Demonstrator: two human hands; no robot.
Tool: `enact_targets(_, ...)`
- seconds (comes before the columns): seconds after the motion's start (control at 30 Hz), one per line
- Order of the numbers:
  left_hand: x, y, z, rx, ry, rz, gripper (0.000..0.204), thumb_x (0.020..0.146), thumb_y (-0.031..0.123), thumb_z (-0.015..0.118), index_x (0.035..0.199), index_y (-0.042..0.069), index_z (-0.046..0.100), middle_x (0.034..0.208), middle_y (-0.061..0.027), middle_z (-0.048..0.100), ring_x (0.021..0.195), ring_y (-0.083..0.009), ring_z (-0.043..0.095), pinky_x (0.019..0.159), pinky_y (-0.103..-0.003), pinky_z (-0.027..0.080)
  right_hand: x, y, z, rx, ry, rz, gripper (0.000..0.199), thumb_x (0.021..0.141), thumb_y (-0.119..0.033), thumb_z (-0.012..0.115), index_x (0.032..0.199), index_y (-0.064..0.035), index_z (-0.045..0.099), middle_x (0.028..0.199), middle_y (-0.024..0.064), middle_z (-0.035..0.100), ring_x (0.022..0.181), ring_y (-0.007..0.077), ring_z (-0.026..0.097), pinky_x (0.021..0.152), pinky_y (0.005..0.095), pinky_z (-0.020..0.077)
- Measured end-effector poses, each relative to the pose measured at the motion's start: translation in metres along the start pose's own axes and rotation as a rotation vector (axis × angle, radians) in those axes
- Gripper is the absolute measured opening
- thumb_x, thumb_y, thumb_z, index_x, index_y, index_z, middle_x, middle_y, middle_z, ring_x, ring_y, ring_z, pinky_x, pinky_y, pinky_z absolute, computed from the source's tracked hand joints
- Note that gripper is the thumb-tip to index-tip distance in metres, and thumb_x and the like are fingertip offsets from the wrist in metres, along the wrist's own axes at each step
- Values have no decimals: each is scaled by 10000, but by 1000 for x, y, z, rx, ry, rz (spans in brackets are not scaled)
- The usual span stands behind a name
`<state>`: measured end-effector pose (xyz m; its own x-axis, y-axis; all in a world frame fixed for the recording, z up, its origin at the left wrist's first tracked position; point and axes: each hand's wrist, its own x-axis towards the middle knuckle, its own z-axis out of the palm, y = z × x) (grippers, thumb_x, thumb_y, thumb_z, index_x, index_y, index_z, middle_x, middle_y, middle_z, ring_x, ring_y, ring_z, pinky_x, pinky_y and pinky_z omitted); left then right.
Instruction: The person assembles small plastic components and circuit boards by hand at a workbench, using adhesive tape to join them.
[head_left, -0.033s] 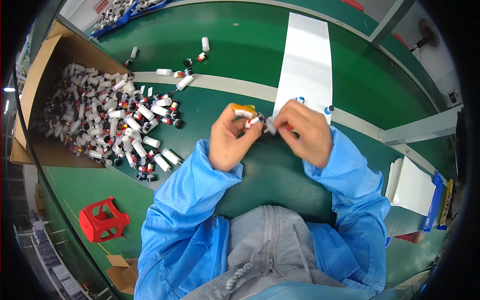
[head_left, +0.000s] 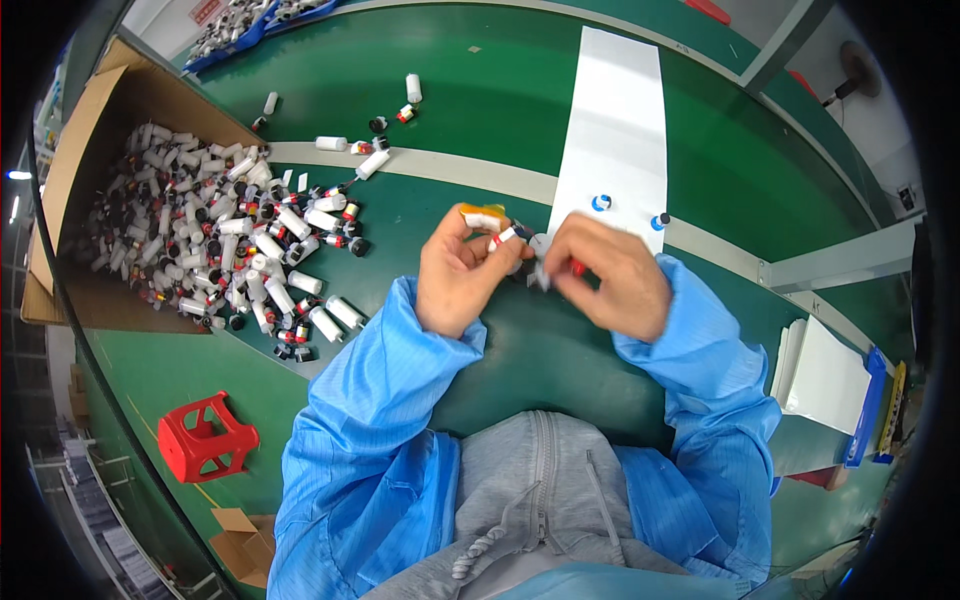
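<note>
Over the near bench, my left hand (head_left: pixel 458 275) pinches a small white cylindrical part with a red band (head_left: pixel 503 238). A yellow-and-white piece (head_left: pixel 484 216) lies across its index finger; I cannot tell what it is. Close beside it, my right hand (head_left: pixel 612 272) is closed, fingertips at a greyish translucent piece (head_left: pixel 540 244) between the hands. A bit of red (head_left: pixel 577 267) shows among the right fingers, its shape mostly hidden. Two small blue-and-white capped parts (head_left: pixel 601 203) (head_left: pixel 660 221) are on a long white sheet (head_left: pixel 612 120) beyond my right hand.
A tipped cardboard box (head_left: pixel 95 75) on the left spills many white cylinders and black-and-red parts (head_left: pixel 290 222) onto the bench. Several loose ones lie farther back. White sheets (head_left: pixel 825 365) are stacked at right by a metal post (head_left: pixel 840 255). A red stool (head_left: pixel 208 437) stands on the floor.
My right hand has shifted slightly right and down, and more of the greyish piece shows between the hands. My left hand is nearly unmoved.
</note>
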<state>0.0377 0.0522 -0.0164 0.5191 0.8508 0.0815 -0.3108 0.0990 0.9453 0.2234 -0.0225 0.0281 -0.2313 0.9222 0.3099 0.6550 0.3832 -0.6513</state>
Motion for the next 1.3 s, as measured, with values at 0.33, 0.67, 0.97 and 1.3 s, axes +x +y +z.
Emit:
enact_targets(0.33,-1,9,2,-153,-69,-18,187,895,-9,619,1058,-12,527,996,-130,640,873,-210,683,733,-299,545,3,12,16,781,56,257,416,840,-49,696,1215,-26,519,996,86,624,928,172,601,884,288,446)
enact_targets(0.67,7,-4,-7,213,-170,-38,197,914,17,609,1093,9,529,1021,-117,669,846,-203,685,726,-282,538,7,8,2,68,143,-126,194,765,-2,677,953,-43,647,859,96,650,796,276,601,704,347,471)
enact_targets(0.97,10,-8,-17,-507,-276,-515,244,943,106,601,1166,28,540,1042,-119,659,953,-221,662,788,-324,534,8,16,-10,-92,62,-121,164,743,-5,662,866,-112,650,806,8,629,903,215,540,845,366,329)
enact_targets(1.3,7,-14,-11,-523,-402,-778,354,949,70,558,1295,4,524,1040,-106,648,864,-165,616,786,-287,500,-1,55,-17,-313,362,136,215,789,30,643,1001,-5,652,1013,128,596,957,318,576,822,384,479)
